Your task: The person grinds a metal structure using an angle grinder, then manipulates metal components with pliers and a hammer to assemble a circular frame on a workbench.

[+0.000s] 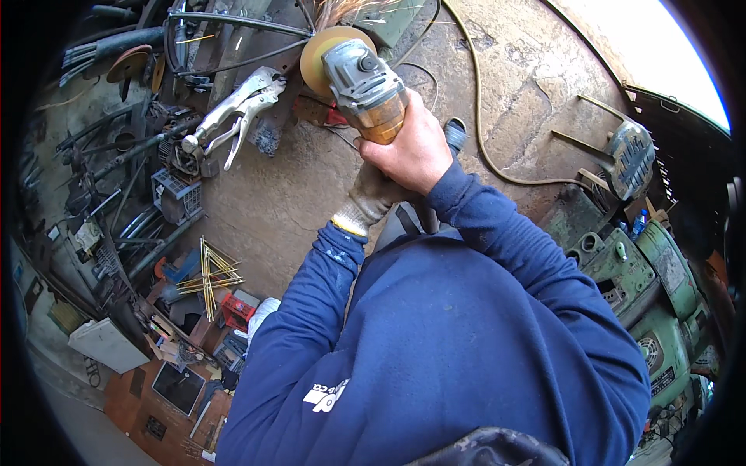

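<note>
1. Centrally, on the far side of the scene, a grinder (364, 84) points away from the wearer; its round disc (313, 60) stands at the ends of some thin metal bars (241, 22), though actual contact cannot be made out.
2. Right hand (413, 150), bare: thumb and fingers wrapped around the grinder's body, just behind the grey head.
3. Left hand (369, 196), gloved: nearer than the right and partly covered by it. Its fingers are hidden; whether they grip anything cannot be told.
4. Sparks (334, 11), at the far edge beyond the disc, suggest that it is spinning.
5. Handling (judged): the grinder is probably heavy, stiff and apt to twist, its body perhaps slippery with dust; the disc is likely brittle. Sound holds lie on the body behind the head, well clear of the disc.
6. Surroundings: large silver pliers (235, 102) to the left of the grinder; crossed rods (207, 278) nearer on the left; a hose (477, 101) curving across the floor (536, 93) to the right; a green machine (670, 311) at the near right.
</note>
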A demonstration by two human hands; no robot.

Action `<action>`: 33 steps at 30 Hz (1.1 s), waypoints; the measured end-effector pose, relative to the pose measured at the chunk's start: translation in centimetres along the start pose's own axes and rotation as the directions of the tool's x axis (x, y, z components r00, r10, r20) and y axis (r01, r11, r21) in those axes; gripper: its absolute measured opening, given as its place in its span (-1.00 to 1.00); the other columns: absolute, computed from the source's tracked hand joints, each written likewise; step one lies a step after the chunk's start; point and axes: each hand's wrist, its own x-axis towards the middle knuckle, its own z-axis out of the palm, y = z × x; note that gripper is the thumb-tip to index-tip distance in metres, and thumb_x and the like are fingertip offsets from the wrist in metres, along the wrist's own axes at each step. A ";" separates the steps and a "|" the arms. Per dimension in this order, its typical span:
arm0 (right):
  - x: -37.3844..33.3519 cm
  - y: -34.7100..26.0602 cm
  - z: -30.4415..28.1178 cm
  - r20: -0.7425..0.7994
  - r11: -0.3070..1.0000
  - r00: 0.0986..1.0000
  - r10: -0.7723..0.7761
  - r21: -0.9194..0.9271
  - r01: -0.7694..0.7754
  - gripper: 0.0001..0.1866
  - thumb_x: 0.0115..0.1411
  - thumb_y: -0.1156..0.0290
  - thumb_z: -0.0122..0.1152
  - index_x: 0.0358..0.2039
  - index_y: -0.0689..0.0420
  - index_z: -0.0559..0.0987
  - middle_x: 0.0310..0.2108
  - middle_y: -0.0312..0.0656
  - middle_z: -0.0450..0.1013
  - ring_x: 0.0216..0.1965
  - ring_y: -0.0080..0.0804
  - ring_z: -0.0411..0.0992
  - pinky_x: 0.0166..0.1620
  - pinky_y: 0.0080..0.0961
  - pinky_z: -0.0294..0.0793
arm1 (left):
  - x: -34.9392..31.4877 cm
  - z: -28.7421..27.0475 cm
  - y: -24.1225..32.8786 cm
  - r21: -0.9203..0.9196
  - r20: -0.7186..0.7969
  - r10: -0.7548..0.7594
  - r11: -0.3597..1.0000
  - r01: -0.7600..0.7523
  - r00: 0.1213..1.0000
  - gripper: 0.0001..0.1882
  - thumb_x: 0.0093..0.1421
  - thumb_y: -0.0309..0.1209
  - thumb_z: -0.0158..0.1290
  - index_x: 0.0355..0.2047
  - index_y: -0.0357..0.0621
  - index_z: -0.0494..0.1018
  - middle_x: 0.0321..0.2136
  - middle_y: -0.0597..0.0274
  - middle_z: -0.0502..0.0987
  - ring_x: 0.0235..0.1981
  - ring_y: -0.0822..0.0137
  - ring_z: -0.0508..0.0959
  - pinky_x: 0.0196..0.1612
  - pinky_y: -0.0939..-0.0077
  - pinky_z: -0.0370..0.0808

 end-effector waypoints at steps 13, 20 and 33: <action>-1.8 3.2 -1.6 -0.265 0.929 0.961 -0.084 0.328 0.171 -0.48 -0.03 0.46 0.47 -0.03 0.22 0.50 -0.16 -0.19 0.57 -0.17 -0.44 0.55 -0.04 -0.41 0.55 | 0.6 0.9 5.3 -0.406 0.002 -0.143 0.905 0.131 0.990 -0.20 -0.16 -0.44 0.48 0.09 -0.17 0.33 -0.05 0.13 0.54 -0.05 0.23 0.58 0.04 0.33 0.55; -2.5 3.1 -3.4 -0.414 0.721 0.908 0.065 0.648 0.244 -0.46 0.07 0.43 0.48 0.02 0.23 0.43 -0.14 -0.16 0.54 -0.18 -0.41 0.53 -0.05 -0.40 0.55 | -3.2 -0.3 8.2 0.223 0.162 -0.407 0.902 0.369 0.899 -0.31 -0.03 -0.01 0.35 0.03 -0.19 0.51 -0.11 -0.05 0.65 -0.10 0.00 0.66 -0.02 0.20 0.57; -1.7 7.2 -4.0 -0.509 0.568 0.848 0.147 0.746 0.349 -0.57 0.14 0.38 0.40 -0.01 0.17 0.46 -0.20 -0.24 0.51 -0.21 -0.47 0.50 -0.08 -0.45 0.53 | -1.9 -0.9 9.7 0.370 0.118 -0.389 0.871 0.323 0.914 -0.19 -0.06 0.08 0.38 0.08 -0.20 0.47 -0.06 -0.14 0.60 0.02 -0.07 0.60 0.10 0.16 0.51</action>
